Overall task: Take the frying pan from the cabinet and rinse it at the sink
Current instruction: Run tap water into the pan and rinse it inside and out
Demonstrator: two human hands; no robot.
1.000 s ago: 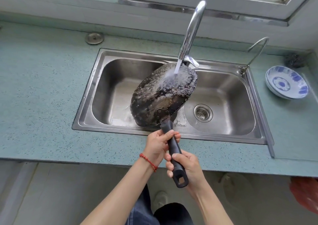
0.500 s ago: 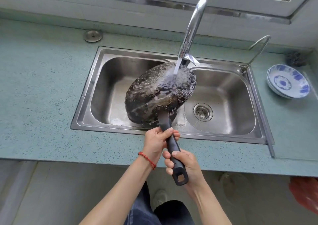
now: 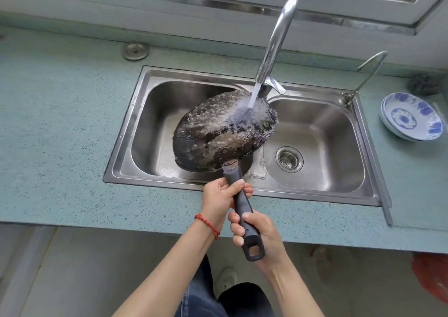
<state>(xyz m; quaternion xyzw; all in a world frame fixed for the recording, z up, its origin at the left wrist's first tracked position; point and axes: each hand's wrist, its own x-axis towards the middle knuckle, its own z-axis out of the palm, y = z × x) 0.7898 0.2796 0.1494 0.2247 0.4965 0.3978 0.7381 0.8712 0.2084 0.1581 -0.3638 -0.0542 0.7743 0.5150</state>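
1. Your left hand [image 3: 219, 201] and right hand [image 3: 260, 234] both grip the handle of the frying pan [image 3: 224, 131], underside up, above the sink [image 3: 242, 132] just beyond your hands.
2. Water from the tap [image 3: 276, 40] strikes its far edge.
3. The speckled green counter [image 3: 60, 134] surrounds the sink; blue-patterned bowls [image 3: 412, 119] sit far right of your hands.

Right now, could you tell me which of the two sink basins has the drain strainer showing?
The right basin: its round drain strainer is in plain view, while the frying pan covers much of the left basin.
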